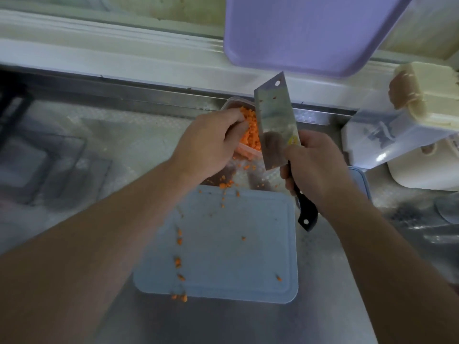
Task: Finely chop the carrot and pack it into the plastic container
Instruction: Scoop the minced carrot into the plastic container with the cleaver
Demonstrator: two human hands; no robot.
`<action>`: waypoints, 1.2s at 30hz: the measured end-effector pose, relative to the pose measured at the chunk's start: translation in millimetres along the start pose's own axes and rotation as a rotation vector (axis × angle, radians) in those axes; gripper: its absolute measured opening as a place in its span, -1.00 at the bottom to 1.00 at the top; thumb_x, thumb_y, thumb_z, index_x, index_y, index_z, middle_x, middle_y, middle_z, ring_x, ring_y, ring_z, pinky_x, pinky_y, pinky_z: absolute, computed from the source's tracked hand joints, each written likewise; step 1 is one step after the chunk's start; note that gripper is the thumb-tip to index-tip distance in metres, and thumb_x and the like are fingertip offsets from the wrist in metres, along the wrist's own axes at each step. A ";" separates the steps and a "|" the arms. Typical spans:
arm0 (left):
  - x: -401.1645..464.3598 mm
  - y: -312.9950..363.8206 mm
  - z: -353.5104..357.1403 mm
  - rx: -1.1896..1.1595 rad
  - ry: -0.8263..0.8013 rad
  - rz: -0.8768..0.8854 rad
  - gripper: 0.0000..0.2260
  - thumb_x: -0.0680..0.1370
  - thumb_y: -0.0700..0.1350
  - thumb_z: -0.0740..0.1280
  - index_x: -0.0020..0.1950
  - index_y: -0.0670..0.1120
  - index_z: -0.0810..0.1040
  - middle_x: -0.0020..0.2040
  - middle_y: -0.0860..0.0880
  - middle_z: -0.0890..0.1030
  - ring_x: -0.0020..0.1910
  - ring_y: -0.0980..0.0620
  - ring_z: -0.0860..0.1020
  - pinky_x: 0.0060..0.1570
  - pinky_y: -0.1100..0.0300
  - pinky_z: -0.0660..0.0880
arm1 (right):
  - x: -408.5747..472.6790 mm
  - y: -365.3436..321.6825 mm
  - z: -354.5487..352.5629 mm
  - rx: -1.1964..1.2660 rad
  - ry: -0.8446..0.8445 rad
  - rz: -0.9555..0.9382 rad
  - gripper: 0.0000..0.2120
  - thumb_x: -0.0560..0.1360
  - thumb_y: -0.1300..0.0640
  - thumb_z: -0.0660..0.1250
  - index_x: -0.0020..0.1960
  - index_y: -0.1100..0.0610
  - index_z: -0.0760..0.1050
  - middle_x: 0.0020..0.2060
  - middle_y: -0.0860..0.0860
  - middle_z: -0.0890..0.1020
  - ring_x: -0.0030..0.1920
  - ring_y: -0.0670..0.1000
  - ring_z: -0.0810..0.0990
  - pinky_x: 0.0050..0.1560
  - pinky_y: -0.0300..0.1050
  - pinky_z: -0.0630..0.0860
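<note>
Chopped carrot [251, 131] sat heaped in the plastic container [244, 153], a clear tub on the metal table [139, 155] just beyond the far edge of the cutting board [236, 244]. Orange dice filled the tub nearly to the rim on the side I could see.

My left hand [211, 142] was over the tub from its 9 o'clock side, fingers curled down with the tips in the carrot pile. Whether they pinched any pieces or only pressed on them, I could not tell.

My right hand [315, 167] gripped the cleaver [277, 125] by its black handle, fingers wrapped round it, thumb up against the blade's heel. The blade stood lifted and tilted, its flat face toward me, pointing to 12 o'clock beside the tub's 3 o'clock edge. A few carrot specks clung to the steel.

Stray carrot bits [178, 263] lay scattered on the pale blue board, mostly in a loose line down its 9 o'clock side, with a small cluster at the far edge near the tub and a few off the near corner on the table.

Farther out: a purple tray [303, 33] leaned at 12 o'clock against the wall ledge. At 2 o'clock stood a cream-coloured box [427, 93] and a translucent container [382, 140], both blurred.
</note>
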State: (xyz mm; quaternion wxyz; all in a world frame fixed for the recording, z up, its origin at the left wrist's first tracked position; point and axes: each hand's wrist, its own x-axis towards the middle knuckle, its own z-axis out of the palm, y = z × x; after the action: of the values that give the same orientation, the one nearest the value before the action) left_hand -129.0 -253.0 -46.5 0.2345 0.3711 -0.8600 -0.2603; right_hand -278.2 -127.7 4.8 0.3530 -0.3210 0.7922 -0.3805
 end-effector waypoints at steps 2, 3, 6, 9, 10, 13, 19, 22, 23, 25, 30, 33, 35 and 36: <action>-3.6 -3.4 -10.2 -0.087 0.016 -0.043 -0.89 0.67 -0.07 0.36 0.05 0.02 0.69 -0.20 0.20 0.63 -0.20 0.21 0.59 -0.11 0.25 0.50 | -5.1 3.9 1.1 -0.007 -0.005 -0.028 -0.82 0.56 0.27 0.17 -0.05 0.22 0.55 -0.40 0.16 0.55 -0.52 0.01 0.45 -0.51 -0.11 0.42; -8.9 -6.6 -14.9 -0.124 0.039 -0.074 -0.89 0.64 -0.10 0.40 0.08 0.03 0.72 -0.16 0.23 0.65 -0.16 0.24 0.60 -0.07 0.33 0.49 | -11.2 7.3 0.8 0.003 -0.019 -0.038 -0.85 0.58 0.26 0.18 -0.03 0.23 0.53 -0.40 0.16 0.54 -0.52 0.02 0.45 -0.50 -0.10 0.41; -41.8 -16.7 -27.7 -0.192 0.125 -0.176 -0.87 0.61 -0.14 0.43 0.09 0.01 0.75 -0.13 0.20 0.70 -0.15 0.23 0.62 -0.06 0.37 0.49 | -37.3 24.5 0.6 0.042 -0.090 -0.033 -0.85 0.63 0.21 0.21 -0.07 0.20 0.51 -0.43 0.16 0.52 -0.51 0.07 0.44 -0.47 -0.06 0.39; -87.4 -26.4 -35.3 -0.171 0.151 -0.233 -0.86 0.66 -0.15 0.36 0.12 0.00 0.71 -0.03 0.17 0.69 -0.05 0.19 0.61 -0.03 0.39 0.47 | -66.6 47.3 4.9 -0.023 -0.141 0.015 -0.74 0.64 0.13 0.26 -0.21 0.16 0.46 -0.48 0.16 0.50 -0.53 0.08 0.42 -0.46 -0.01 0.38; -102.8 -29.7 -34.6 -0.140 0.125 -0.221 -0.84 0.68 -0.15 0.33 0.17 -0.01 0.70 0.05 0.15 0.68 0.02 0.21 0.60 0.05 0.40 0.46 | -74.5 55.3 6.9 -0.049 -0.151 0.036 -0.72 0.64 0.12 0.27 -0.24 0.14 0.45 -0.49 0.16 0.50 -0.54 0.08 0.42 -0.46 -0.01 0.38; -138.6 -32.3 -22.2 -0.021 0.000 -0.137 -0.74 0.69 -0.15 0.29 0.37 -0.05 0.60 0.30 0.08 0.56 0.32 0.13 0.48 0.38 0.36 0.32 | -93.2 76.9 9.4 -0.099 -0.174 0.111 -0.70 0.65 0.15 0.25 -0.26 0.06 0.48 -0.51 0.13 0.51 -0.56 0.07 0.43 -0.48 -0.09 0.36; -129.3 -26.4 6.4 0.029 -0.001 -0.085 -0.65 0.70 -0.12 0.27 0.49 -0.10 0.49 0.39 0.01 0.50 0.40 0.00 0.44 0.44 0.09 0.38 | -109.6 91.2 13.2 -0.044 -0.060 0.262 -0.75 0.66 0.19 0.21 -0.11 0.35 0.39 -0.48 0.17 0.43 -0.56 0.04 0.35 -0.54 -0.12 0.28; -120.7 -29.7 18.9 0.026 -0.041 -0.103 -0.67 0.70 -0.15 0.27 0.46 -0.14 0.53 0.35 -0.04 0.53 0.37 -0.03 0.43 0.42 0.04 0.39 | -104.6 92.2 16.0 -0.049 -0.067 0.291 -0.74 0.67 0.18 0.19 -0.12 0.32 0.41 -0.51 0.15 0.49 -0.56 0.07 0.39 -0.52 -0.09 0.33; -121.1 -30.9 22.8 0.039 -0.054 -0.082 -0.68 0.70 -0.16 0.28 0.45 -0.14 0.55 0.33 -0.04 0.54 0.35 -0.04 0.43 0.41 0.03 0.40 | -102.7 92.3 16.6 -0.049 -0.080 0.296 -0.74 0.67 0.16 0.18 -0.11 0.29 0.44 -0.51 0.14 0.50 -0.56 0.08 0.41 -0.51 -0.08 0.35; -123.5 -32.7 27.5 0.060 -0.065 -0.044 -0.68 0.68 -0.19 0.30 0.44 -0.14 0.56 0.29 -0.03 0.54 0.32 -0.06 0.42 0.38 0.04 0.39 | -100.0 91.0 18.9 -0.046 -0.102 0.295 -0.74 0.68 0.15 0.16 -0.12 0.23 0.48 -0.50 0.13 0.51 -0.55 0.09 0.43 -0.48 -0.09 0.38; -122.9 -28.9 32.9 0.123 -0.031 -0.106 -0.63 0.62 -0.22 0.37 0.44 -0.11 0.56 0.22 -0.06 0.49 0.23 -0.09 0.41 0.28 0.00 0.47 | -95.0 89.8 23.9 0.048 -0.100 0.304 -0.75 0.70 0.16 0.16 -0.08 0.26 0.49 -0.48 0.17 0.48 -0.54 0.10 0.41 -0.52 -0.15 0.36; -116.1 -28.9 31.5 0.116 -0.032 -0.146 -0.63 0.63 -0.20 0.37 0.44 -0.09 0.57 0.22 -0.05 0.48 0.23 -0.08 0.40 0.28 0.03 0.45 | -89.3 92.1 21.1 0.067 -0.077 0.312 -0.75 0.69 0.15 0.18 -0.03 0.30 0.49 -0.47 0.16 0.48 -0.53 0.11 0.40 -0.50 -0.12 0.35; -114.5 -31.8 31.1 0.066 -0.057 -0.127 -0.66 0.63 -0.22 0.36 0.42 -0.09 0.59 0.22 -0.02 0.49 0.25 -0.04 0.39 0.30 0.13 0.40 | -86.7 95.0 17.9 0.038 -0.073 0.320 -0.75 0.69 0.13 0.18 0.00 0.29 0.50 -0.48 0.16 0.48 -0.53 0.10 0.41 -0.48 -0.09 0.36; -115.6 -33.6 30.9 0.037 -0.060 -0.119 -0.67 0.63 -0.24 0.37 0.40 -0.09 0.62 0.19 -0.01 0.50 0.24 -0.02 0.39 0.30 0.19 0.36 | -86.4 96.5 16.3 0.033 -0.081 0.325 -0.75 0.69 0.13 0.18 0.00 0.29 0.50 -0.48 0.16 0.48 -0.53 0.10 0.41 -0.48 -0.08 0.36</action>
State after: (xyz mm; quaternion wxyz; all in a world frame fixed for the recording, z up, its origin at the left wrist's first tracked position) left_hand -59.0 -176.5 -115.0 0.1858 0.4181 -0.8476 -0.2688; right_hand -241.2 -18.0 -55.6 0.4470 -0.1978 0.8123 -0.3182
